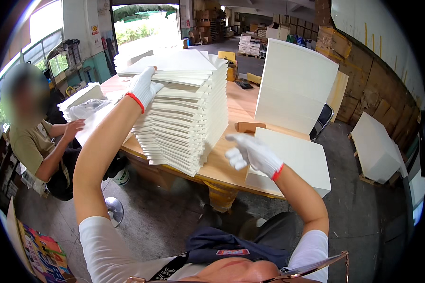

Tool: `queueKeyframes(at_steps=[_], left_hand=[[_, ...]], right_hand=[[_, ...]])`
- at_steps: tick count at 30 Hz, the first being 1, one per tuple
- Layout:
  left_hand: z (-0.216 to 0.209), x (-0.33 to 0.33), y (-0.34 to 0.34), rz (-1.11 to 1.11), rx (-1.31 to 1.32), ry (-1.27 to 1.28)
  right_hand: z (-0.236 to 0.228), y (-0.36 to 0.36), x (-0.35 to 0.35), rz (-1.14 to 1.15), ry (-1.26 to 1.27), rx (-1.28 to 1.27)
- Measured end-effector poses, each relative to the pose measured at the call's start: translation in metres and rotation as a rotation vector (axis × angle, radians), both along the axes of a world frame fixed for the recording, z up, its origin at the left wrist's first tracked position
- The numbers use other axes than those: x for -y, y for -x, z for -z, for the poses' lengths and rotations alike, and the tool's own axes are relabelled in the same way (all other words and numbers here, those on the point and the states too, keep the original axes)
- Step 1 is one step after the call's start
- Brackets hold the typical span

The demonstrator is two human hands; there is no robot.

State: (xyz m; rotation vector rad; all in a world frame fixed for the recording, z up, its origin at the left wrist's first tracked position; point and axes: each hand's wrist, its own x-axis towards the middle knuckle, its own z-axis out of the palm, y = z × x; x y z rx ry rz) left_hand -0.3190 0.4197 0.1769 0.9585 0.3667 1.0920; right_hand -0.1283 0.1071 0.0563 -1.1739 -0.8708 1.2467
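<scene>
At frame centre, a leaning stack of white folded boards (186, 111) sits on the tabletop (238, 106); the left hand (143, 86) presses flat against it, steadying it, while the right hand (250, 152) hovers spread and empty alongside.

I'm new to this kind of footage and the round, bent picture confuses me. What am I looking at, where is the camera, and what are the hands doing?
The camera sits on a person's head and looks down, so the forearms rising from the bottom edge are that person's own. Its wide lens bends straight edges near the rim. There is no machine here, only two hands in white gloves with red cuffs. The left hand rests on the upper side of a tall, slightly fanned stack of white folded sheets that stands on a wooden table. The right hand is open in the air beside the stack, holding nothing. To the right lies a lower white stack, and behind it another tall white stack. At the left a seated co-worker handles white sheets too.
</scene>
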Motion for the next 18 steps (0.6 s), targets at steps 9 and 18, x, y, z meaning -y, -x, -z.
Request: queueKeyframes(at_steps=[9,18], left_hand=[[0.002,-0.011,-0.001,-0.030,0.040,-0.001],[0.030,0.068,0.039,0.222,0.368,0.270]], right_hand=[[0.030,-0.024,0.072,0.163,0.099,-0.026],[0.063,-0.075,0.180,0.380,0.089,-0.102]])
